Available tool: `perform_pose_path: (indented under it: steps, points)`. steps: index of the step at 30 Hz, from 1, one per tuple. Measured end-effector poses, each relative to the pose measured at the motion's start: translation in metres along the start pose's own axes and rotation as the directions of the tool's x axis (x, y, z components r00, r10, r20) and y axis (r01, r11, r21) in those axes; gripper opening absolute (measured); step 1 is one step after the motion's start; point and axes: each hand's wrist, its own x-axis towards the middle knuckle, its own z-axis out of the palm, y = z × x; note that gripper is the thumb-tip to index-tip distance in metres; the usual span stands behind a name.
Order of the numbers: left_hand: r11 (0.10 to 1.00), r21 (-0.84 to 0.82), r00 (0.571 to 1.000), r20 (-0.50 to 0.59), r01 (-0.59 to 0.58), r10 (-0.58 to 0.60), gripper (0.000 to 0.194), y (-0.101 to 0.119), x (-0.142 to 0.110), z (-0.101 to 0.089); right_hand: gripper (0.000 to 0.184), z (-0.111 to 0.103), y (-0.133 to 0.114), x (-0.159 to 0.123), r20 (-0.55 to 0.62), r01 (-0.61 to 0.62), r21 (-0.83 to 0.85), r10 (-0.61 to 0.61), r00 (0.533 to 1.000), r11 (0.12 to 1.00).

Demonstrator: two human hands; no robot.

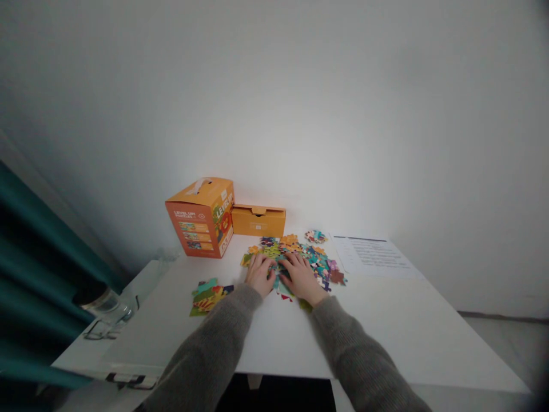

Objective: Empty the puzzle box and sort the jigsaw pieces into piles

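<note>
A heap of colourful jigsaw puzzle pieces (318, 264) lies spread over the middle of the white table, with both hands on it. My left hand (259, 276) rests on the heap's left front part, fingers bent over the pieces and thumb apart. Close beside it, my right hand (301, 278) touches the pieces with its fingers spread. No piece is clearly gripped in either hand, though the pieces under the fingers are hidden. A smaller group of puzzle pieces (209, 297) lies apart, left of my left forearm.
Behind the heap stand an orange puzzle box (193, 223) and a low yellow box (258, 222). A small pile of pieces (316, 236) and printed paper (373, 254) lie at the back right. A jar (109, 306) and glasses (100, 331) are at the left, near a green curtain (36, 246).
</note>
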Motion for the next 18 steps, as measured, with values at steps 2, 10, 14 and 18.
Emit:
perform_pose_path:
  steps: [2, 10, 14, 18]
  points:
    - [1.0, -0.01, 1.0, 0.013, 0.008, -0.007, 0.016, -0.002, 0.0, 0.001, 0.032, 0.001, 0.001, 0.0, 0.002, -0.006, -0.002, 0.006, 1.0, 1.0]
    - [0.999, -0.04, 0.998, -0.052, -0.023, 0.021, 0.014, -0.012, 0.005, -0.006, 0.015, -0.006, -0.001, 0.003, -0.05, 0.014, 0.05, -0.011, 0.999, 0.999]
    - [0.996, -0.084, 0.989, -0.142, 0.039, -0.051, 0.015, -0.012, 0.006, -0.013, 0.016, -0.004, -0.003, -0.002, -0.045, 0.022, 0.075, -0.018, 0.999, 0.997]
    - [0.94, -0.321, 0.954, -0.229, 0.116, -0.196, 0.009, -0.011, 0.009, -0.016, 0.022, -0.006, -0.008, -0.003, -0.104, 0.006, 0.136, 0.009, 0.995, 0.991]
